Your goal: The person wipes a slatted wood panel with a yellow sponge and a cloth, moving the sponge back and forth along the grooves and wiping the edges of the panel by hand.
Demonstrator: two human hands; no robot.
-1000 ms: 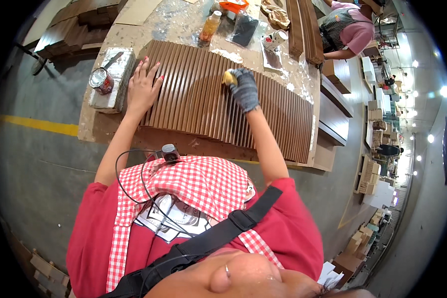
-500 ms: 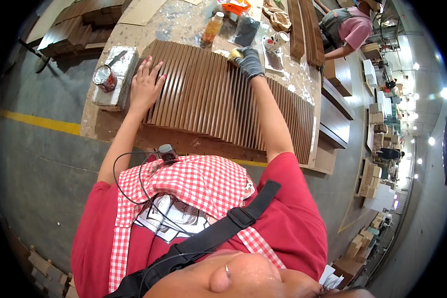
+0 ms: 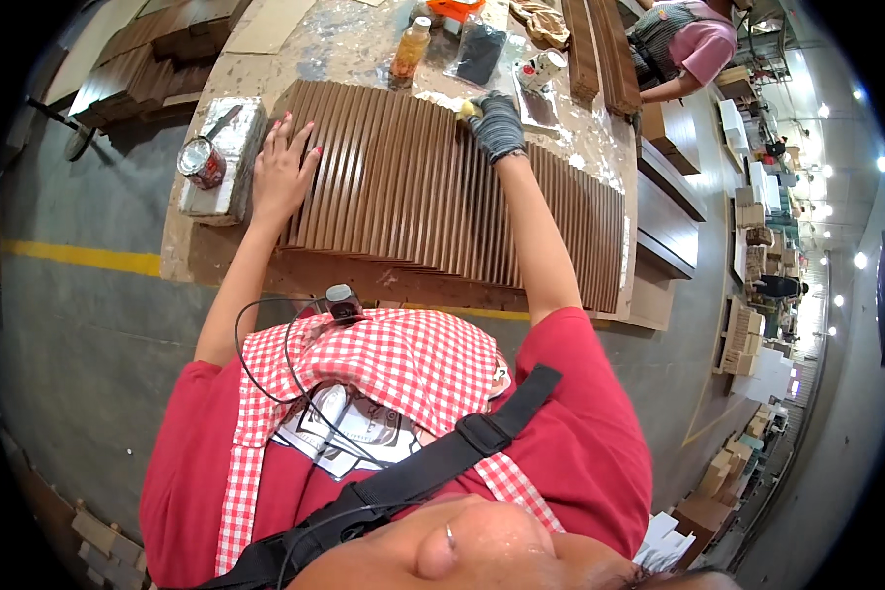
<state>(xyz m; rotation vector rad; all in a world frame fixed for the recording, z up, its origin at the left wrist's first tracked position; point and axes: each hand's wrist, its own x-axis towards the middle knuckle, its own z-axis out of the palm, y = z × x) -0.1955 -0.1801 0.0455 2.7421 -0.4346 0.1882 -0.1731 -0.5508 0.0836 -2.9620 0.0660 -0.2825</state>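
A row of narrow brown wooden strips (image 3: 393, 182), set side by side, lies across the workbench in front of me. My bare left hand (image 3: 281, 182) rests flat on the row's left end, its fingers spread. At the far edge of the row, right of its middle, my right hand (image 3: 498, 130) in a grey striped glove is closed round a small yellowish sponge (image 3: 468, 110). The sponge's lower part is hidden by the glove, so its exact contact with the strips cannot be made out.
Left of the strips, an open tin (image 3: 201, 162) stands on a whitish block (image 3: 238, 147). Beyond the row are an orange-brown bottle (image 3: 409, 51), a dark packet (image 3: 480, 53) and a white cup (image 3: 543, 69). Long brown planks (image 3: 581, 59) lie far right, near another person (image 3: 693, 49).
The view has shifted slightly. Both hands keep nearly the same places on the strips, the right one still gripping the sponge.
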